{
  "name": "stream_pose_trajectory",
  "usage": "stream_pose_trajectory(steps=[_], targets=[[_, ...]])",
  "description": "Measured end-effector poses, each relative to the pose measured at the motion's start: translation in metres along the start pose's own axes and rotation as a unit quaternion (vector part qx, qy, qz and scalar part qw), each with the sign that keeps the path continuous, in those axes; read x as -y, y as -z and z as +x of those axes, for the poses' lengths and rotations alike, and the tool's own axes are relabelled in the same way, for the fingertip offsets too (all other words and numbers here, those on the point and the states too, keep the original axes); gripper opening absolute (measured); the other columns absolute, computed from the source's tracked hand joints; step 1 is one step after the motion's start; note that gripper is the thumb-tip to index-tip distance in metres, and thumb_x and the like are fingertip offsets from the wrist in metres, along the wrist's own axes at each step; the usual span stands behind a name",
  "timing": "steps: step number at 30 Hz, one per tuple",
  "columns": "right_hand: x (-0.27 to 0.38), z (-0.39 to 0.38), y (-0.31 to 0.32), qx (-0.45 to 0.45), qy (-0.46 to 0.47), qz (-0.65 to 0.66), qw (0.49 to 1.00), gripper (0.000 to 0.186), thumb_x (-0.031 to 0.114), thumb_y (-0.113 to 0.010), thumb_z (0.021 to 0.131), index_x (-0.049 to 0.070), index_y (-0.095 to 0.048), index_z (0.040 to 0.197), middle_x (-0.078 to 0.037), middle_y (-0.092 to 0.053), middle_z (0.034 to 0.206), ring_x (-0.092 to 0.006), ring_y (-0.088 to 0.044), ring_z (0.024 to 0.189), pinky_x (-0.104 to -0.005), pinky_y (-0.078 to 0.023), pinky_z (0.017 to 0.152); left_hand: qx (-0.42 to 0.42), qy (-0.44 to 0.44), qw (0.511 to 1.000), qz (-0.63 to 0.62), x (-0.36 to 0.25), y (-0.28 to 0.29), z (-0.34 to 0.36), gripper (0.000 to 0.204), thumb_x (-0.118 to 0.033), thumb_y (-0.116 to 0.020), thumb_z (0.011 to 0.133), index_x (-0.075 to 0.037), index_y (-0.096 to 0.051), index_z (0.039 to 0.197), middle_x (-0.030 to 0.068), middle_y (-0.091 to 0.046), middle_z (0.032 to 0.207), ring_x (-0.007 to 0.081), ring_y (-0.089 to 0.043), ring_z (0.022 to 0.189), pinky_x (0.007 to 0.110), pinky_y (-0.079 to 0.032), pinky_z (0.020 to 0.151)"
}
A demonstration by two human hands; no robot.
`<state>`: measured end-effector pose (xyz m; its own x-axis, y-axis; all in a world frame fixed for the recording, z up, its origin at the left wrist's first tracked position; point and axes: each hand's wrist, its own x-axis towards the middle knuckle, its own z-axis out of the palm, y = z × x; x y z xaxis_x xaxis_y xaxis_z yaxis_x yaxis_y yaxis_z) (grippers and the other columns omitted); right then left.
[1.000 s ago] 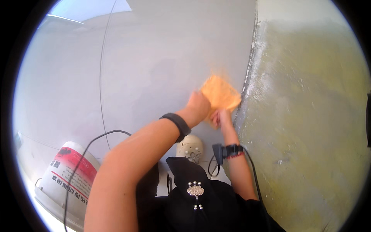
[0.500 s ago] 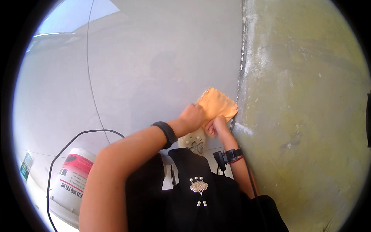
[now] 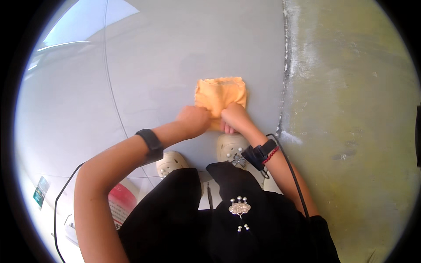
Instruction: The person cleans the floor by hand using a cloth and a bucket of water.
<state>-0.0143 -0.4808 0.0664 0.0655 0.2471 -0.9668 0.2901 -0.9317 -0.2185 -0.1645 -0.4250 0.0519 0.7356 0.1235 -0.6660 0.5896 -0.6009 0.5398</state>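
An orange cloth [image 3: 220, 93] with wavy edges spreads out in front of me, creased down its middle. At its near left side, my left hand [image 3: 194, 119] is closed on a gathered part of it. My right hand [image 3: 233, 115] grips the cloth's near right side, fingers curled in. The two fists are close together, a fold of cloth showing between them. Whether the cloth touches the grey floor or hangs just above it, I cannot tell.
Beige clogs [image 3: 228, 144] with charms are on my feet just below the cloth. A rough-edged seam divides the smooth grey floor [image 3: 153, 65] from a stained greenish surface [image 3: 351, 109] at right. A white and red bucket [image 3: 123, 199] stands behind my left arm, near a black cable [image 3: 61, 193].
Both hands have moved the cloth leftward and a little farther off, away from the seam. It now lies straighter. My left clog has come into view, and my left arm covers more of the bucket.
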Motion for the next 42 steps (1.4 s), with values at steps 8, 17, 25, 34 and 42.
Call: stream_pose_trajectory(steps=[8, 17, 25, 34, 42], targets=[[0.071, 0.006, -0.088, 0.072, 0.080, -0.045, 0.993, 0.026, 0.008, -0.041, 0.069, 0.003, -0.061, 0.052, -0.009, -0.060, 0.050, -0.0160, -0.057, 0.042, -0.0272, -0.046, 0.045, -0.012, 0.139, 0.990, -0.029, 0.070, -0.005, -0.095, 0.016, -0.019, -0.049, 0.081, -0.005, -0.057, 0.076, 0.0118, -0.061, 0.079, 0.0320, -0.060, 0.073, 0.044, -0.047, 0.063], [0.087, 0.011, -0.138, 0.082, 0.080, -0.178, 0.977, 0.030, 0.016, -0.044, 0.077, 0.006, -0.061, 0.054, -0.006, -0.060, 0.050, -0.0136, -0.058, 0.044, -0.0257, -0.047, 0.048, 0.030, 0.179, 0.983, -0.018, 0.069, -0.062, -0.121, 0.014, -0.016, -0.052, 0.078, -0.009, -0.062, 0.069, 0.0110, -0.062, 0.070, 0.0299, -0.060, 0.067, 0.041, -0.046, 0.057], [0.086, 0.005, -0.130, 0.096, 0.127, -0.198, 0.967, 0.028, 0.009, -0.041, 0.072, 0.006, -0.062, 0.053, -0.006, -0.060, 0.050, -0.0134, -0.057, 0.042, -0.0251, -0.045, 0.046, 0.083, 0.198, 0.974, -0.077, 0.083, -0.031, -0.099, 0.018, -0.021, -0.055, 0.072, -0.007, -0.063, 0.068, 0.0116, -0.062, 0.068, 0.0281, -0.060, 0.068, 0.038, -0.047, 0.060], [0.083, 0.000, -0.126, 0.115, 0.157, -0.198, 0.961, 0.027, 0.010, -0.043, 0.073, 0.006, -0.061, 0.054, -0.007, -0.060, 0.050, -0.0154, -0.059, 0.045, -0.0260, -0.047, 0.049, 0.157, 0.261, 0.939, -0.156, 0.075, -0.017, -0.098, 0.017, -0.016, -0.056, 0.072, -0.008, -0.063, 0.059, 0.0010, -0.063, 0.058, 0.0109, -0.061, 0.052, 0.025, -0.048, 0.054], [0.080, 0.003, -0.127, 0.099, 0.145, -0.191, 0.966, 0.027, 0.009, -0.042, 0.069, 0.006, -0.062, 0.052, -0.006, -0.059, 0.048, -0.0139, -0.056, 0.040, -0.0254, -0.045, 0.045, 0.173, 0.241, 0.940, -0.169, 0.078, -0.016, -0.095, 0.017, -0.015, -0.056, 0.072, -0.009, -0.064, 0.058, -0.0006, -0.064, 0.059, 0.0098, -0.062, 0.053, 0.023, -0.049, 0.054]])
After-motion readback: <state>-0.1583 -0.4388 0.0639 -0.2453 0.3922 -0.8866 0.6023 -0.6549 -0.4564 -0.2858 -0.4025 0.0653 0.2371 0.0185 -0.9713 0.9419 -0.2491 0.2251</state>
